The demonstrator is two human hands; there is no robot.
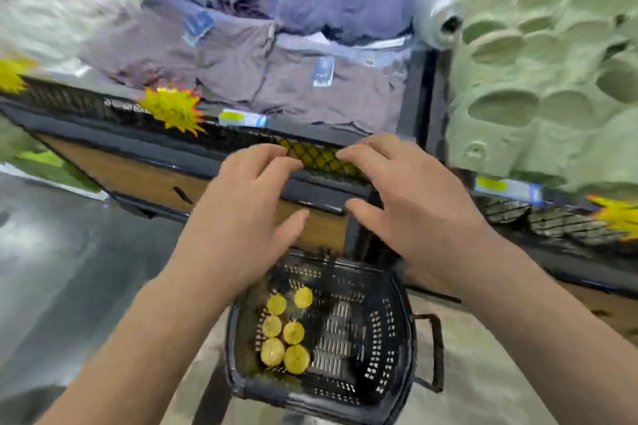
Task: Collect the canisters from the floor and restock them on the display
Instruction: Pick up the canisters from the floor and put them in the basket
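Head view, motion-blurred. Left hand (241,217) and right hand (407,203) hover side by side in front of the display (193,190), just above a black basket (383,338) on the floor (69,269). Both grips are released: fingers loosely bent, holding nothing.

Basket contents: six yellow-topped canisters (286,331), upright, clustered in two rows against its left side. The rest of the basket shows only its slotted bottom.

My read is that we're at the pickup step — nothing restocked yet. The next move means reaching down into the basket for a canister. Target slot unclear: behind the mesh rail (324,157) I see only folded shirts (310,79), with green moulded stacks (535,79) to the right.
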